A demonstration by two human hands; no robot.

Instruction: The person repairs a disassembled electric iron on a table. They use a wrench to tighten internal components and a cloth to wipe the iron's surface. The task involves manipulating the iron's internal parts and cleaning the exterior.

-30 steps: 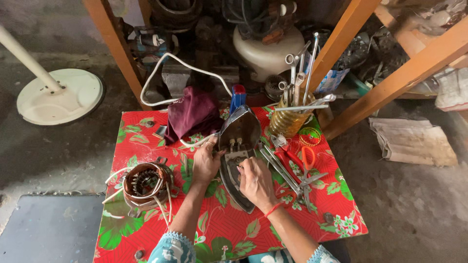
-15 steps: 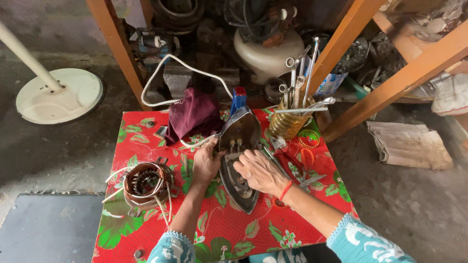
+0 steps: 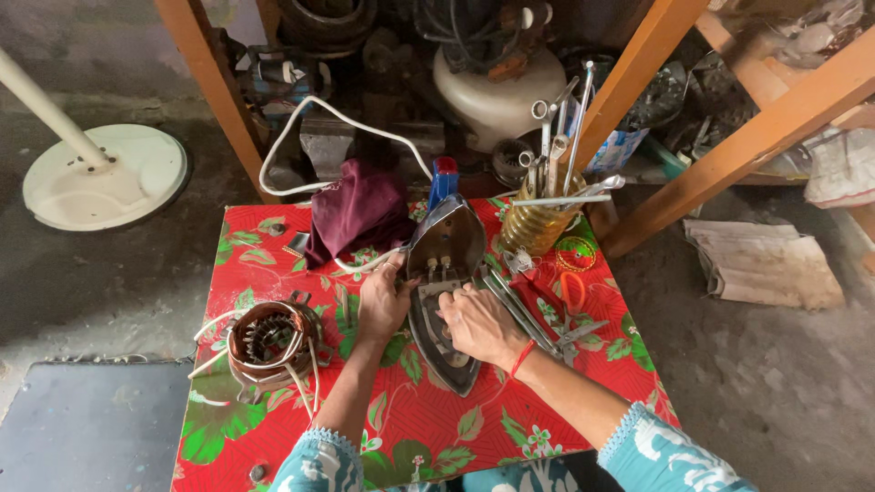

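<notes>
Setting: a workshop corner with a grey concrete floor (image 3: 109, 282), orange wooden shelf posts (image 3: 205, 82) and cluttered shelving behind.

Tabletop (image 3: 401, 428): low, covered in red cloth with a green leaf print; carries all the items below.

Fan base (image 3: 105, 178): white, round, standing on the floor to the left, well apart from the work.

Opened clothes iron (image 3: 444, 301): centre of the tabletop, split into a shiny upper shell tilted up at the far end and a dark soleplate lying flat towards the person. A white cord (image 3: 301, 146) loops from it over the back edge.

Maroon cloth (image 3: 357, 211): bunched just left of the iron's shell.

Motor winding (image 3: 271, 339): copper-coloured coil with loose white leads, front left.

Tool holder (image 3: 538, 219): amber jar of spanners and screwdrivers, right rear; pliers with red handles (image 3: 572, 296) lie near it.

Left hand (image 3: 383, 301): closed around the left edge of the iron, steadying it.

Right hand (image 3: 478, 323): resting on the soleplate, fingers curled; whether it pinches a small part or tool is hard to tell.

Risk: the propped shell could drop onto the fingers if the left hand's grip slackens; small screws could roll off and vanish against the patterned cloth; the trailing cord could snag and drag the iron.
</notes>
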